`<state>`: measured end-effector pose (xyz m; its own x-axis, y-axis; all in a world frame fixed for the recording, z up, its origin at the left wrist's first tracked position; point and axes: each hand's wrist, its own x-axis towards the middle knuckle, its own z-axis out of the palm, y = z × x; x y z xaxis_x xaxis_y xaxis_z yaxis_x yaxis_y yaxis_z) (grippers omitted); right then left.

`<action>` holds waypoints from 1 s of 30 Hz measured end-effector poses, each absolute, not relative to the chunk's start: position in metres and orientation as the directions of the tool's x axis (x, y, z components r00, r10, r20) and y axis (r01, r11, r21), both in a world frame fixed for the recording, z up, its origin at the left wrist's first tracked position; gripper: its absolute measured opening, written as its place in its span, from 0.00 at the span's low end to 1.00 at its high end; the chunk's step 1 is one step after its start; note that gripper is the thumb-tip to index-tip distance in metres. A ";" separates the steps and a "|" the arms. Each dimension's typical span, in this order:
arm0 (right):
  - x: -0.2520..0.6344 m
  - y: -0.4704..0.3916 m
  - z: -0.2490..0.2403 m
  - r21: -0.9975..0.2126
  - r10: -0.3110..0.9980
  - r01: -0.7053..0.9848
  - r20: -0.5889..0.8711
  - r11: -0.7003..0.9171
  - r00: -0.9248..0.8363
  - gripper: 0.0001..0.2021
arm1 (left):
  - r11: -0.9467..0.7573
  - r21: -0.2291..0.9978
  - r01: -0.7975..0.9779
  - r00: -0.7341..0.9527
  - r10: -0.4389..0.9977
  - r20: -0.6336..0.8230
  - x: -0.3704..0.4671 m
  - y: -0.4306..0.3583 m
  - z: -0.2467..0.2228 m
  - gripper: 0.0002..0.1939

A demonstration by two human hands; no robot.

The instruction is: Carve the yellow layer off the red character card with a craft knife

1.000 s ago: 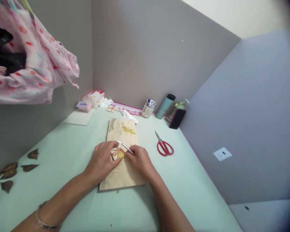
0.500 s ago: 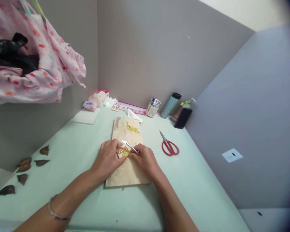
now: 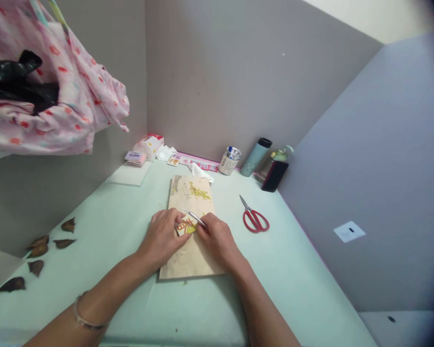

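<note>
Tool (image 3: 196, 218) aslant by the card (image 3: 186, 225), its tip toward 10 o'clock

The card, bearing an orange-red character and some yellow, lay about mid-board (image 3: 191, 262); 12 was the far side; the left hand (image 3: 162, 236) gripped the card from 9 o'clock, with thumb at its near edge; the right hand (image 3: 216, 236), at the card's 3 o'clock, held the tool in closed fingers; from these fingers the card was thus at 9 o'clock, and both hands were about equally near to it; the tool's long axis ran from 4 to 10 o'clock; whether its tip touched the card, I could not tell; the board's long axis went nearly from 12 to 6; yellow shavings (image 3: 198, 192) lay toward 12 to 1, scissors (image 3: 255, 221) well apart at 3.
</note>
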<state>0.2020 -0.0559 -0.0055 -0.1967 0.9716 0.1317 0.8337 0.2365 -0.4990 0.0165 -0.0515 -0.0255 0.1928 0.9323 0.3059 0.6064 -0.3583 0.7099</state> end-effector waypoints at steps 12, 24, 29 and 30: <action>0.226 -0.039 -0.008 -0.775 0.989 0.620 0.148 0.121 -0.008 0.13 | -0.333 0.758 0.561 0.152 0.941 0.301 0.016 -0.050 -0.027 0.17; 0.287 -0.065 0.015 -0.737 0.999 0.676 0.029 -0.008 0.043 0.12 | -0.330 0.805 0.493 0.139 0.943 0.301 0.016 -0.050 -0.028 0.14; 0.282 -0.072 -0.010 -0.628 0.999 0.777 -0.039 -0.038 0.017 0.12 | -0.336 0.808 0.484 0.146 0.941 0.304 0.017 -0.051 -0.027 0.14; 0.279 -0.072 -0.014 -0.606 0.999 0.794 -0.045 -0.038 0.013 0.12 | -0.337 0.808 0.483 0.148 0.941 0.304 0.017 -0.051 -0.027 0.14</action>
